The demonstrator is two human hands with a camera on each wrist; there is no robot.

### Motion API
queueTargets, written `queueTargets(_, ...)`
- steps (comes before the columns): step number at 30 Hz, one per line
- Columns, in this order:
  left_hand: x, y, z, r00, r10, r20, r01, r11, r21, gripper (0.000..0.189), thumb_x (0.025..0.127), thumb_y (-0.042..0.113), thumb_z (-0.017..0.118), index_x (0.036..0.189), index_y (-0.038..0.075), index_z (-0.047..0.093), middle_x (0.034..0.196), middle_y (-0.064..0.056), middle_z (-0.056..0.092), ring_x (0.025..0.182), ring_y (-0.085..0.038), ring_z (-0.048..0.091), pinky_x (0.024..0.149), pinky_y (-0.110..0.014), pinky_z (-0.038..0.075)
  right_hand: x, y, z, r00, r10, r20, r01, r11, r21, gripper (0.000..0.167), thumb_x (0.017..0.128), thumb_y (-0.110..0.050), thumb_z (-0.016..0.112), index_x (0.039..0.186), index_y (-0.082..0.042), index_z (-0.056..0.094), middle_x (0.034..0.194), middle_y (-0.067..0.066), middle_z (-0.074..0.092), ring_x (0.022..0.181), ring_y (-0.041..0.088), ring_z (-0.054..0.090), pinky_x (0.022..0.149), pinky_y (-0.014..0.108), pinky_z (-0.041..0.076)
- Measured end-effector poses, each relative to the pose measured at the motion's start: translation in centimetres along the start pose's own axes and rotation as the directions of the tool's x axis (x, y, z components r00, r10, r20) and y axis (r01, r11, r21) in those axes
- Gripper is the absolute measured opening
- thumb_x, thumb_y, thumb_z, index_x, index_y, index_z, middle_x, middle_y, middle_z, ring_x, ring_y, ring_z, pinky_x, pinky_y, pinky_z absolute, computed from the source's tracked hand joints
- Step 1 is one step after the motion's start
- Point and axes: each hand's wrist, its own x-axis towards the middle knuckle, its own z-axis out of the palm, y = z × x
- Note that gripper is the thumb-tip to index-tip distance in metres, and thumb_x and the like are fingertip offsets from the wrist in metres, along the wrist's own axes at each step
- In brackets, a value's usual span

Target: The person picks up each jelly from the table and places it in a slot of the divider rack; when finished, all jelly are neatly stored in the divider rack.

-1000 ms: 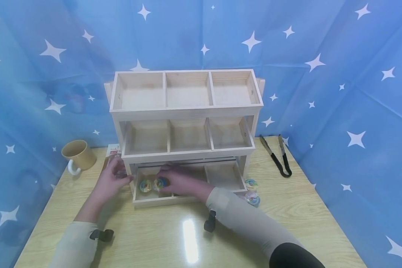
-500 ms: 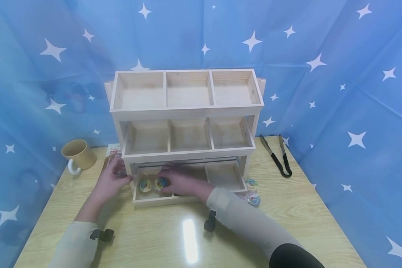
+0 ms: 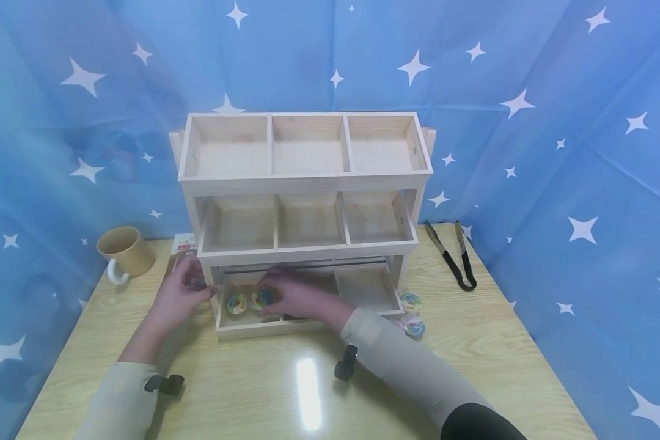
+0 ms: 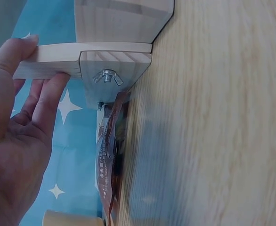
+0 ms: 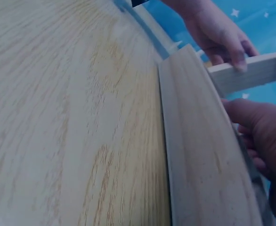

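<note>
A pale wooden three-tier rack (image 3: 308,184) stands against the backdrop, each tier split into three compartments. My left hand (image 3: 184,293) pinches its left upright (image 4: 51,52), thumb on one face and fingers on the other, as the left wrist view shows. My right hand (image 3: 299,294) reaches into the bottom tier's left compartment. Its thumb and forefinger are around a round, colourful disc in clear wrap (image 3: 260,299). Just left of it, a similar disc (image 3: 236,304) lies in the same compartment. The right wrist view shows curled fingers (image 5: 253,110) behind the front board (image 5: 206,146), which hides the disc.
More colourful wrapped discs (image 3: 412,324) lie on the table right of the rack. Black-handled tongs (image 3: 456,263) rest at the back right, a tan mug (image 3: 129,252) at the back left. A brown packet (image 4: 107,165) lies beside the rack's left foot.
The head view has shifted slightly. Both hands keep nearly the same places; less dark blue shows on the disc at my right fingers.
</note>
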Motion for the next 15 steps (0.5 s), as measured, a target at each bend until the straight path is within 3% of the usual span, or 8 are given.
queueTargets(6, 0.0, -0.3, -0.1, 1.0, 0.002, 0.001, -0.002, 1.0, -0.002, 0.062, 0.095, 0.001, 0.083, 0.149, 0.004, 0.053, 0.136, -0.026, 0.066, 0.127, -0.045, 0.062, 0.111, -0.074, 0.05, -1.5, -0.4, -1.3, 0.999, 0.015, -0.053, -0.013, 0.999, 0.043, 0.052, 0.098, -0.038, 0.086, 0.14, -0.012, 0.072, 0.135, -0.002, 0.07, 0.113, 0.013, 0.067, 0.098, 0.022, 0.058)
queueTargets(9, 0.0, -0.4, -0.2, 1.0, 0.005, 0.002, -0.005, 1.0, 0.004, 0.061, 0.096, 0.001, 0.084, 0.149, 0.004, 0.053, 0.137, -0.026, 0.065, 0.128, -0.045, 0.062, 0.111, -0.075, 0.049, -3.0, -0.3, -2.1, 0.995, 0.038, -0.093, -0.035, 0.999, 0.04, 0.053, 0.098, -0.037, 0.086, 0.141, -0.01, 0.071, 0.142, 0.004, 0.069, 0.123, 0.019, 0.068, 0.107, 0.031, 0.058)
queueTargets(12, 0.0, -0.3, -0.1, 1.0, 0.007, 0.004, -0.007, 1.0, -0.001, 0.06, 0.096, 0.001, 0.084, 0.147, 0.004, 0.053, 0.137, -0.027, 0.065, 0.129, -0.046, 0.062, 0.111, -0.075, 0.048, -5.0, -0.1, -3.0, 0.991, 0.061, -0.121, -0.054, 0.997, 0.061, 0.053, 0.098, -0.036, 0.085, 0.141, -0.009, 0.07, 0.149, 0.008, 0.067, 0.139, 0.025, 0.06, 0.121, 0.043, 0.05)
queueTargets(15, 0.0, -0.2, -0.1, 1.0, 0.001, 0.006, -0.001, 1.0, -0.011, 0.059, 0.095, 0.001, 0.084, 0.146, 0.005, 0.053, 0.137, -0.026, 0.066, 0.13, -0.046, 0.061, 0.113, -0.075, 0.047, -7.1, 0.2, -3.9, 0.989, 0.06, -0.138, -0.05, 0.996, 0.079, 0.051, 0.099, -0.032, 0.085, 0.141, -0.007, 0.07, 0.147, 0.01, 0.067, 0.142, 0.029, 0.058, 0.123, 0.05, 0.048)
